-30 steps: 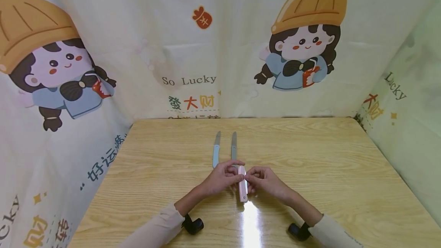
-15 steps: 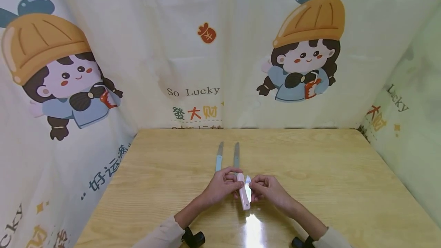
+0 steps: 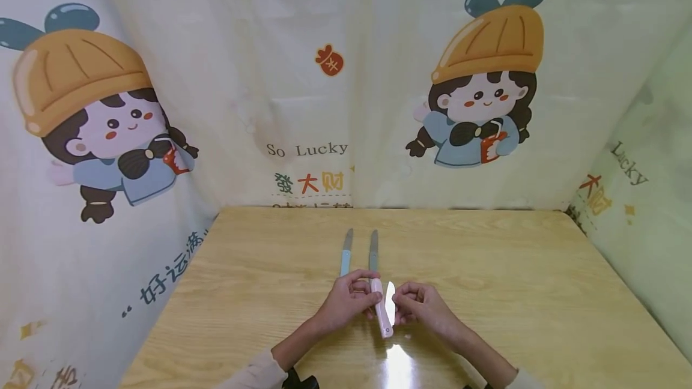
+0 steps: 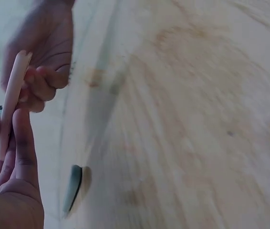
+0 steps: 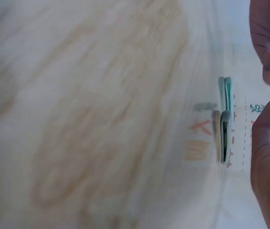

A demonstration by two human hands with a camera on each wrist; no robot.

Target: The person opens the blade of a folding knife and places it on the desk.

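A pink folding knife [image 3: 385, 324] is held up over the wooden table in the head view, its bright blade [image 3: 390, 300] swung partly out from the handle. My left hand [image 3: 346, 304] grips the pink handle between thumb and fingers. On the other side, my right hand [image 3: 428, 310] pinches the blade with thumb and fingertips. The left wrist view shows the pink handle [image 4: 13, 90] from its edge, with the right hand [image 4: 44, 47] beyond it. In the right wrist view both hands are cut off at the right edge, and the knife is hidden.
Just beyond the left hand, a light blue knife [image 3: 346, 260] and a grey knife [image 3: 373, 252] lie unfolded side by side on the wooden table [image 3: 486, 257], blades pointing away. A printed curtain [image 3: 389, 107] hangs behind and along the sides.
The blade has swung out from the pink handle, with the right hand drawing slightly rightward. The left hand keeps its grip. The head view has tilted up, so everything sits lower in it.
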